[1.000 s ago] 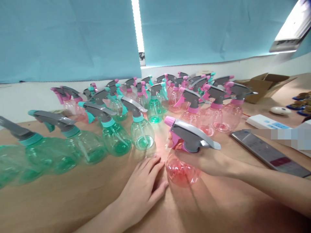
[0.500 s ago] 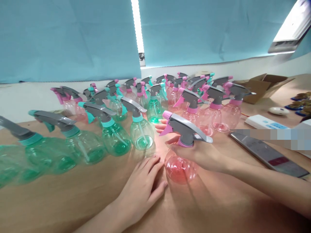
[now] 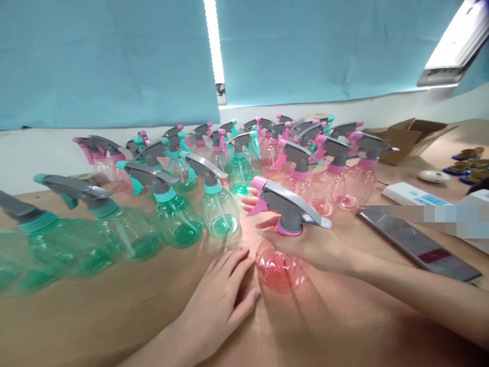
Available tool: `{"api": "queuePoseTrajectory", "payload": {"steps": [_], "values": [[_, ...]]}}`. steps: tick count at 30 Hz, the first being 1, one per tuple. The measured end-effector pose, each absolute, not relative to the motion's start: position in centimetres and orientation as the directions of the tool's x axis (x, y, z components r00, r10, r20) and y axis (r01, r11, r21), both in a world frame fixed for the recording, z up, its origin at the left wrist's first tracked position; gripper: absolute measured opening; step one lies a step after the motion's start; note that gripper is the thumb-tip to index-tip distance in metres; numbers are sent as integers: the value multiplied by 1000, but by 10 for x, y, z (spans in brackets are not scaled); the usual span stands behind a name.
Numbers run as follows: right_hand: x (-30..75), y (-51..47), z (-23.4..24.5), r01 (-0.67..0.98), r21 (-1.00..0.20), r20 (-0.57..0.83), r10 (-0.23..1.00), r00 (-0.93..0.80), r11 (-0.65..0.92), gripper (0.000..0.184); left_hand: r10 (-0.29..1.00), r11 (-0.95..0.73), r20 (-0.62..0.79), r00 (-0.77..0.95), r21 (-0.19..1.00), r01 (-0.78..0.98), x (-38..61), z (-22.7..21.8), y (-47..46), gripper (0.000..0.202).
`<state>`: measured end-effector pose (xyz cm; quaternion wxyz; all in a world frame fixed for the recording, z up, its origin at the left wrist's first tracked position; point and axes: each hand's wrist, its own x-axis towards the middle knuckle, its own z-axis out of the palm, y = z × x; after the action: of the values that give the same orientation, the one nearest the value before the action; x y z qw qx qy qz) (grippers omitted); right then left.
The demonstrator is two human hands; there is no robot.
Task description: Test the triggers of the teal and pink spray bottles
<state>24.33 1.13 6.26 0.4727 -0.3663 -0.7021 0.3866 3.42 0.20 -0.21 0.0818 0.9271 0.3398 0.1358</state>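
Observation:
A pink spray bottle (image 3: 281, 270) with a grey-and-pink trigger head stands upright on the table in front of me. My right hand (image 3: 305, 244) reaches round it just below the collar, thumb on the near side and fingertips showing beyond the bottle on the left. My left hand (image 3: 219, 295) rests palm down on the table to the left of this bottle, fingers loosely apart and holding nothing. Closest to the left hand is a pale green spray bottle (image 3: 220, 214) with a grey head. A darker green spray bottle (image 3: 179, 227) stands beside it.
More green bottles (image 3: 126, 232) line the left side. Several pink bottles (image 3: 330, 186) crowd the back. At right are a phone (image 3: 416, 244), a white power strip (image 3: 414, 194), a white mouse (image 3: 434, 177) and an opened cardboard box (image 3: 405, 142). Blue curtains (image 3: 114, 61) hang behind.
The whole view has shifted slightly, moving the table items a little to the left. Both hands and the pink bottle keep the same arrangement.

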Motion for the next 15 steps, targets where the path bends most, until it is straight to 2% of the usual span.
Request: {"api": "queuePoseTrajectory", "payload": {"steps": [5, 9, 15], "values": [[243, 11, 62, 236, -885, 352, 909, -225, 401, 49, 649, -758, 182, 739, 239, 607, 35, -2, 3, 43], [243, 13, 58, 232, -860, 418, 889, -188, 454, 40, 648, -758, 171, 742, 235, 608, 36, -2, 2, 44], [245, 17, 59, 225, -882, 382, 908, -171, 413, 46, 658, -749, 163, 735, 246, 615, 37, -2, 2, 45]]}}
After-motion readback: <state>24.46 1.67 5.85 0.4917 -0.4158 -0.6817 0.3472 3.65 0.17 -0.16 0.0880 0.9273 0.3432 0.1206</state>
